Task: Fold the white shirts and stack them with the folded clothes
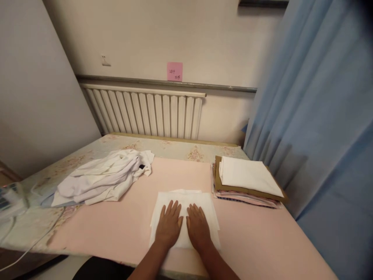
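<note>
1. White folded cloth [184,204]: lower centre of frame, flat on the pink sheet [125,225]. We see layers offset at the back, left and right edges. Risk: uneven pressing could lock in a skewed fold.
2. Left hand [169,227]: palm down on the cloth's left half, fingers extended with slight gaps, gripping nothing. Pushing sideways could drag the top layer off the ones below.
3. Right hand [199,229]: same pose on the right half, flat, nothing gripped. If we push unequally with the two hands, the cloth could bunch in the gap between them.
4. Pink sheet: loose-looking, so it might creep under palm pressure and take the cloth along.
5. Folded stack [247,173]: right of centre, white piece on top sitting askew on a brown one. A wide right elbow could knock it crooked.
6. Rumpled white clothes [101,179]: left of centre. Similar colour, so we could mix pieces up if they spread.
7. White cable [37,244]: lower left. A snag there might tug the table cover [195,153].
</note>
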`<action>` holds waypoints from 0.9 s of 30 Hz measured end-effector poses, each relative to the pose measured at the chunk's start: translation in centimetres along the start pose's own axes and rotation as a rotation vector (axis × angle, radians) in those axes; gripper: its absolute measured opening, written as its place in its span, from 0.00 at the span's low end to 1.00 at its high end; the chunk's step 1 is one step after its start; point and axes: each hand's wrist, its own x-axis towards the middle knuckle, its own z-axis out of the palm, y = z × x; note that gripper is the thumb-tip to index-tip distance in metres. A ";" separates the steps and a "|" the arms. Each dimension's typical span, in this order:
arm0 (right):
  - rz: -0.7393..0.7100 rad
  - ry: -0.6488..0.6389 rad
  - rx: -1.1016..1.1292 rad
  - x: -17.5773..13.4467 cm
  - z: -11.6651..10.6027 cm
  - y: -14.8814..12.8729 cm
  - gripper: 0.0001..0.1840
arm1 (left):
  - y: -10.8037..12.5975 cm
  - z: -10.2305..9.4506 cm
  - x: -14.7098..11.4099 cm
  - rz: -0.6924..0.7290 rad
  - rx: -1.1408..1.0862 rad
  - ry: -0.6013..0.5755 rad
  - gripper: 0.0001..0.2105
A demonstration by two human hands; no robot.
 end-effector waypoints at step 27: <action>0.000 0.023 0.052 -1.0 1.6 1.2 0.19 | -4.4 -0.2 -0.9 -0.051 0.084 -0.100 0.25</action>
